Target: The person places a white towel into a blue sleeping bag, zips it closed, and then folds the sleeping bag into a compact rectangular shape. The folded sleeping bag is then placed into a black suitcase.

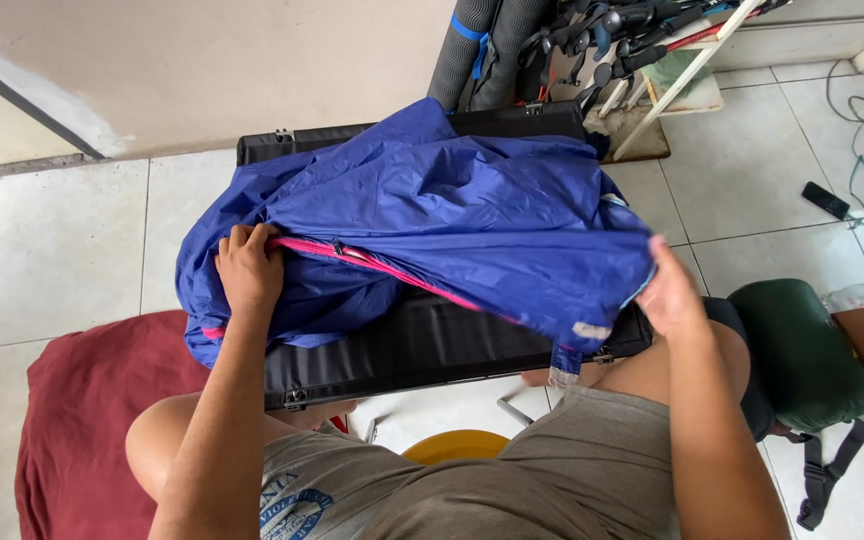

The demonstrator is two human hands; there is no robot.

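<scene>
A blue rain jacket (452,215) with a pink zipper line (382,267) lies spread over a low black folding table (422,345). My left hand (248,270) grips the jacket's left edge by the pink zipper. At the jacket's right edge my right hand (670,292) holds the fabric, near a small grey tab. The table's far rim (292,140) shows behind the jacket; most of its top is covered.
A dark red cushion (82,410) lies on the tiled floor at left. A green bag (802,350) sits at right. Trekking poles and rolled grey mats (512,45) lean at the back. A black phone (825,200) and cables lie far right. A yellow stool (455,445) is under me.
</scene>
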